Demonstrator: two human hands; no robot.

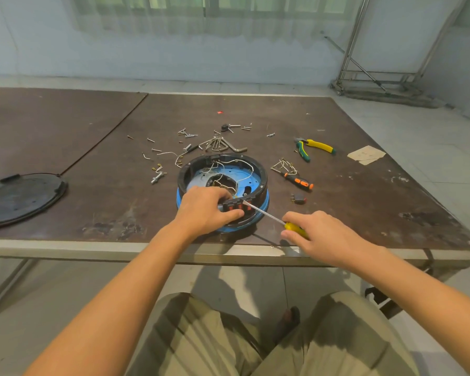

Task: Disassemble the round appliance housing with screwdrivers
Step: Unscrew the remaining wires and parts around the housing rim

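The round housing [261, 176] sits on the brown desk [350, 213] close to its near edge, blue base down, black ring up, white wires looping inside. The left hand [205, 208] is at its 6 o'clock wall, grip clamped there: fingers hooked over the rim, thumb pressed on the black panel with orange buttons [235, 207]. The right hand [318, 234] is at 4 o'clock, right above the desk's edge, grip closed round the yellow-handled screwdriver [267, 215]. The shaft slants up towards 10 o'clock and the tip meets the top of that panel, just beside the left fingertips. Tight quarters at 12 o'clock: hex keys [224, 145] lie just off the rim, with loose screws [187, 132] scattered beyond them and round to 10 o'clock. At 3 o'clock an orange-and-black screwdriver [299, 181] lies near the housing, with a small switch part [299, 198] just below it. Yellow-and-green pliers [314, 147] are farther out at 2 o'clock, and a paper scrap [365, 155] lies near the right edge. At 9 o'clock a broad strip of bare board runs out to the black round lid [22, 196], which lies well apart on the far left. Bare board also spreads out at 4 o'clock towards the right corner.
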